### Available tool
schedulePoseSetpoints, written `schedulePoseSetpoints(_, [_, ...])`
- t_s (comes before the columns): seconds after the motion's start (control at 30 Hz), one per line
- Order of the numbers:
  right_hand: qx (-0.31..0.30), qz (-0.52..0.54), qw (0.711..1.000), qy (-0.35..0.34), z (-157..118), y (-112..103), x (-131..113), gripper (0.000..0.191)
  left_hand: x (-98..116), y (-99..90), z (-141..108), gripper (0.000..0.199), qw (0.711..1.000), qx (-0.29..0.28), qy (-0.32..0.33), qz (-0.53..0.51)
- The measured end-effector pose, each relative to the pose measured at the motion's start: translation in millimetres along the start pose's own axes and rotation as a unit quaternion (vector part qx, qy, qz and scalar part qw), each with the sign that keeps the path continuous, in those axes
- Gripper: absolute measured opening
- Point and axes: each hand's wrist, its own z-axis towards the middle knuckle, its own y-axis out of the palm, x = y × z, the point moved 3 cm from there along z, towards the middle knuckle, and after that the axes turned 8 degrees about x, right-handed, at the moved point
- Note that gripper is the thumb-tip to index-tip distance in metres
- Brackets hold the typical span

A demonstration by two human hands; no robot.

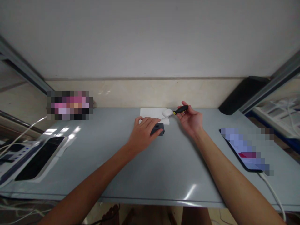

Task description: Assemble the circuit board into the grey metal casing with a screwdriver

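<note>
Nearest, toward twelve o'clock, the left hand (142,132) wraps the dark grey box (159,127), its fingers closed over the far side and thumb along the near one, above the surface (178,168). The box looks light, stiff and a little slick; its sides seem the best hold. Just beyond, toward one o'clock, the right hand (192,120) lightly pinches the screwdriver (180,110) by its grippy-looking handle; whether the tip touches anything is unclear. Neither shows legible writing or branding.
</note>
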Motion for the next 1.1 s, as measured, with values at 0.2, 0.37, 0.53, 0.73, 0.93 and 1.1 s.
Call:
schedulePoseSetpoints(0.2, [0.012, 0.009, 1.000, 0.017, -1.7, 1.3, 0.4, 0.021, 0.4, -0.1, 0.3, 0.031, 1.000, 0.006, 0.003, 0.003])
schedulePoseSetpoints(0.37, [0.000, -0.004, 1.000, 0.012, 0.6, -1.5, 0.9, 0.018, -0.4, 1.0, -0.2, 0.029, 1.000, -0.002, -0.001, 0.004])
schedulePoseSetpoints(0.53, [-0.013, -0.024, 1.000, -0.005, 3.7, -5.8, 1.5, 0.019, 0.5, 1.3, -0.3, 0.028, 1.000, -0.011, 0.004, -0.002])
schedulePoseSetpoints(0.73, [0.004, -0.009, 1.000, 0.008, 0.5, -2.0, -0.9, 0.019, 0.9, 0.3, 0.1, 0.026, 1.000, -0.012, 0.017, -0.001])
schedulePoseSetpoints(0.93, [0.007, -0.001, 1.000, 0.012, -2.4, 1.5, -2.3, 0.019, 1.2, 0.5, 0.5, 0.025, 0.999, -0.029, 0.015, -0.009])
schedulePoseSetpoints(1.1, [0.014, 0.010, 1.000, 0.012, -2.7, 1.3, -2.8, 0.019, -1.3, 1.3, 0.4, 0.024, 0.999, -0.029, 0.027, -0.006])
